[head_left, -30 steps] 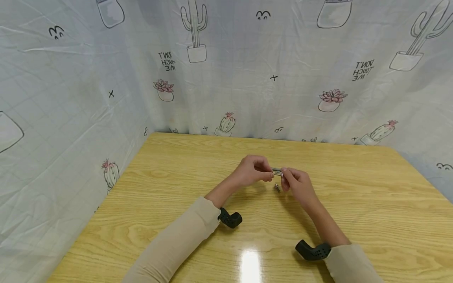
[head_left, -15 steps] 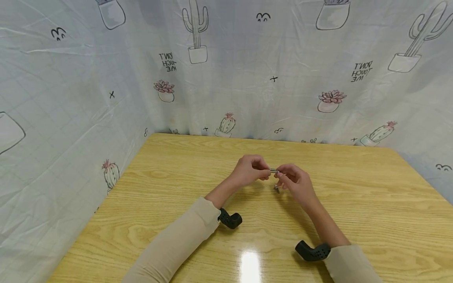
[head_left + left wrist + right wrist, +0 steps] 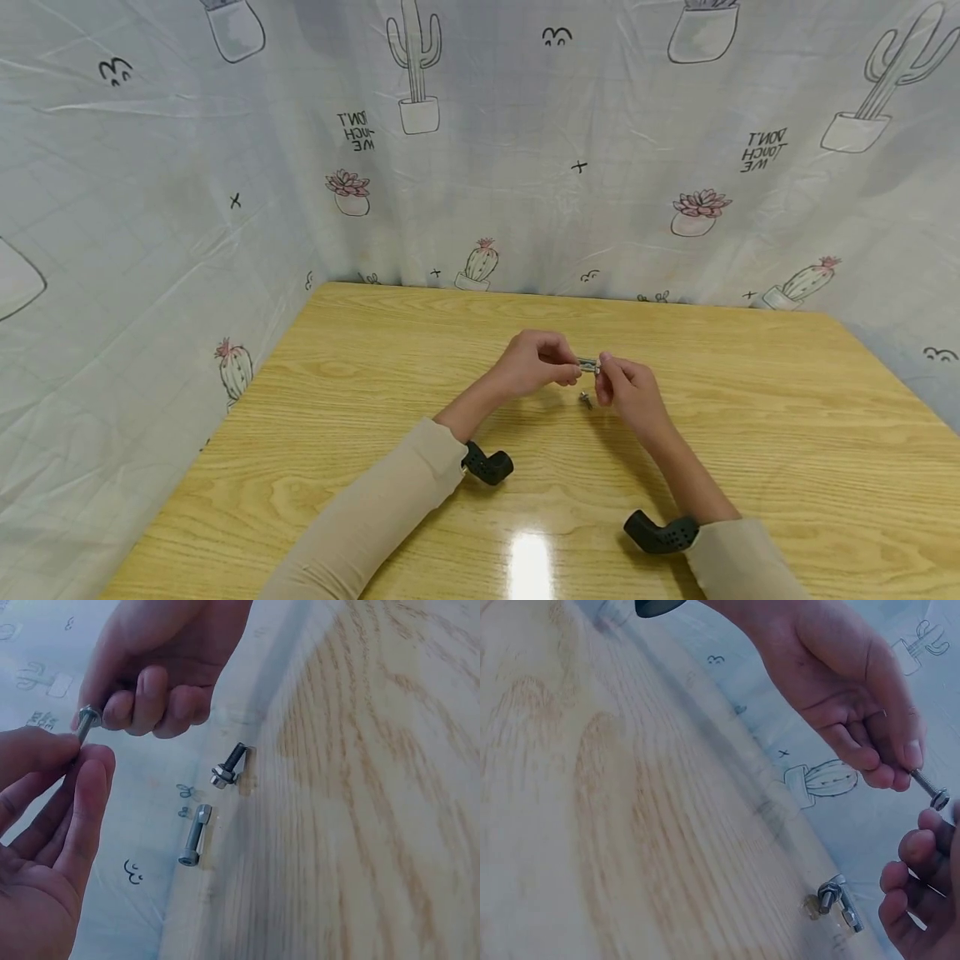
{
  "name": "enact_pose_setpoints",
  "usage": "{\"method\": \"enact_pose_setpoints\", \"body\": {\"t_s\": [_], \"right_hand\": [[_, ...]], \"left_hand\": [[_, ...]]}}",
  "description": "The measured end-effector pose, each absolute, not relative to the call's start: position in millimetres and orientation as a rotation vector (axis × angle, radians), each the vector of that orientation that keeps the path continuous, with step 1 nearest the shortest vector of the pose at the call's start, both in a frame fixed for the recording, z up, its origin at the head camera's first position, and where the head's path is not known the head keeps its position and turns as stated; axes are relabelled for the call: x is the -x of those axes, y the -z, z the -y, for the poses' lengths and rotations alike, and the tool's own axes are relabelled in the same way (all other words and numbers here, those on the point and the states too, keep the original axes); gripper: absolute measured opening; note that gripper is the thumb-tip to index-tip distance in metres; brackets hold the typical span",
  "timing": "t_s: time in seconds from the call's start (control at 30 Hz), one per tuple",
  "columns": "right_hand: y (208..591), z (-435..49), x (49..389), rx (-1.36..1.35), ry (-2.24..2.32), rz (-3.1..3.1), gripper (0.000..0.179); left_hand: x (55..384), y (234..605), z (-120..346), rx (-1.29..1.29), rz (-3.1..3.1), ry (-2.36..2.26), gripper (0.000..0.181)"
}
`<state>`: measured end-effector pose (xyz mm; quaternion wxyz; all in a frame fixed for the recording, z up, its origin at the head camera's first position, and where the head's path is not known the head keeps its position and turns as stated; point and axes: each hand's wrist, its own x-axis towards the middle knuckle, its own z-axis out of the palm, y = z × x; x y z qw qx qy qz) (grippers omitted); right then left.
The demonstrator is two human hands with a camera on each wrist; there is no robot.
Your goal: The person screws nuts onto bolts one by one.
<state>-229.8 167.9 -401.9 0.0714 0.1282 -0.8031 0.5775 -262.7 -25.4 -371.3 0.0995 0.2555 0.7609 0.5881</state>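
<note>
My left hand pinches a slim silver bolt between thumb and fingers, and its thread shows in the right wrist view. At the bolt's right end sits a round-edged nut. The right hand has its thumb and forefinger at that nut, its other fingers curled in. Just below the hands a short bolt with a nut and washer lies on the table. Beside it in the left wrist view lies a longer bolt with a round head and a nut at the other end.
The wood-grain table stretches out around both arms. A cactus-print sheet hangs behind it and along the left. Black curved pieces are worn at the wrists, close over the tabletop.
Half a second ago the right fingers reached farther left along the bolt; now they have drawn back right, with the thumb turned upward. The left hand has barely shifted, still pinching the bolt.
</note>
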Motion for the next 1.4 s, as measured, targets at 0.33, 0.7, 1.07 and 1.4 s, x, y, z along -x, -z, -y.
{"method": "enact_pose_setpoints", "body": {"t_s": [0.33,0.7,1.07,1.4], "right_hand": [[403.5,-171.5,228.6,-0.527,-1.656,2.308,0.021],[399.6,-170.2,229.2,-0.454,-1.681,2.388,0.036],[399.6,-170.0,230.6,-0.49,-1.728,2.337,0.026],[395.9,-170.3,231.9,-0.48,-1.645,2.354,0.02]], "left_hand": [[262.3,372.6,26.0,-0.615,-2.267,-1.836,0.004],[263.7,370.0,26.4,-0.757,-2.243,-1.755,0.006],[264.5,369.0,27.3,-0.688,-2.267,-1.776,0.004],[266.7,364.9,28.6,-0.68,-2.252,-1.785,0.003]]}}
